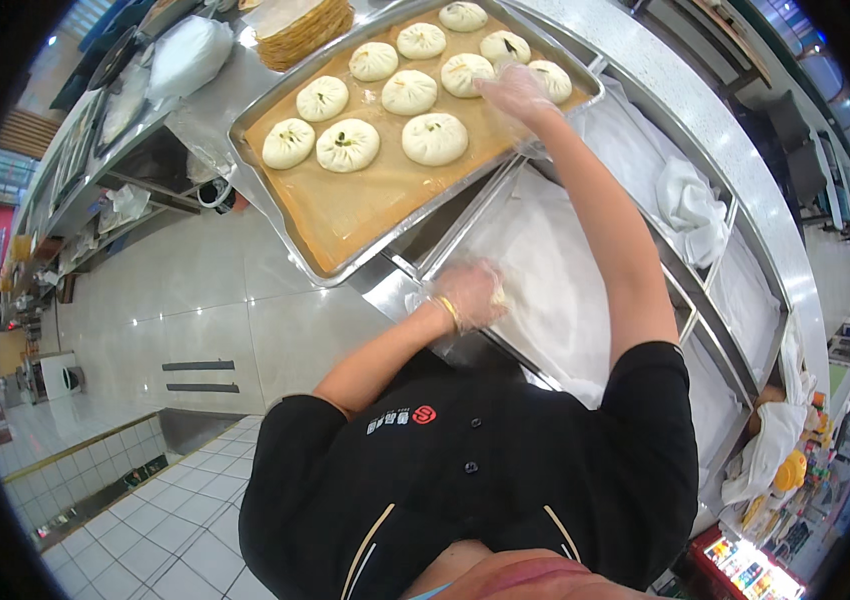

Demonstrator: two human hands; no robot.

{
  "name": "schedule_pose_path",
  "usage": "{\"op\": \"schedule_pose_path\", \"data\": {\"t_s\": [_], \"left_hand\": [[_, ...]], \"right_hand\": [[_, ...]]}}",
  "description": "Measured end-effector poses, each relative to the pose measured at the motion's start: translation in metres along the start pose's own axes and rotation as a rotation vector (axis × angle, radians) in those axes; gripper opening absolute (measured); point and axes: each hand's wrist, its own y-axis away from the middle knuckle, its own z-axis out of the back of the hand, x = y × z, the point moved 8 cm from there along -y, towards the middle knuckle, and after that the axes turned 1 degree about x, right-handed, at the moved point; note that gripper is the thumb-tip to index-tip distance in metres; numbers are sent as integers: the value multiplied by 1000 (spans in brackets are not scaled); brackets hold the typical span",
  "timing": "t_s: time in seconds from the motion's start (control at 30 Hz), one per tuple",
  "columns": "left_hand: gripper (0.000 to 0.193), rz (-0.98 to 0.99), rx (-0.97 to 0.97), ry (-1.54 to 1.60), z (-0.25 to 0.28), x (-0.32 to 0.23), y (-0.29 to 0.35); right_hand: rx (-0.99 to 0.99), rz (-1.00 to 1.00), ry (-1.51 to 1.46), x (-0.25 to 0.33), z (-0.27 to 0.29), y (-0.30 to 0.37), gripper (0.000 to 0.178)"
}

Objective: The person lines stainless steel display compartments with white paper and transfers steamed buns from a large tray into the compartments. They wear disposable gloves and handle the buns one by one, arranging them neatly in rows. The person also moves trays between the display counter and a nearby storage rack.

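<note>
A metal tray point(385, 243) lined with brown paper holds several pleated white buns point(435, 139). At its right end my right hand point(523, 97), in a clear plastic glove, reaches in among the buns with fingers spread. Its fingertips are beside one bun point(467, 75) and in front of another bun point(551, 82). The palm side is hidden. My left hand point(465, 294), also gloved with a yellow band at the wrist, is lower, over the edge of a cloth-lined compartment point(550, 265). Its fingers curl around something small and pale that I cannot make out.
More compartments with white cloths point(693, 212) run along the right, inside a curved counter edge point(795, 230). A stack of round brown sheets point(303, 32) stands behind the tray. A white plastic bag point(190, 58) lies on the counter at the far left, above a tiled floor point(180, 270).
</note>
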Motion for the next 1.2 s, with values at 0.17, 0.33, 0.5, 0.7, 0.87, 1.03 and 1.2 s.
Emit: {"op": "schedule_pose_path", "data": {"t_s": [0.17,0.33,0.5,0.7,0.87,1.03,1.2], "left_hand": [[53,49,-3,27,4,-1,1],[58,98,5,70,2,0,4],[50,177,-34,-21,-17,9,-11],[49,181,50,-49,-11,-1,-16],[58,165,9,-18,-3,-3,-10],[63,230,43,85,-2,3,-5],[68,266,47,39,-7,3,-2]], "right_hand": [[-33,-323,-135,-23,-35,-62,62],[-136,-280,-113,11,-27,-44,64],[-452,23,-356,45,-15,-22,52],[-274,-69,-944,-22,0,16,49],[-187,-13,-152,-31,-5,1,76],[14,10,-77,12,-22,-22,90],[167,326,473,79,-50,-23,76]]}}
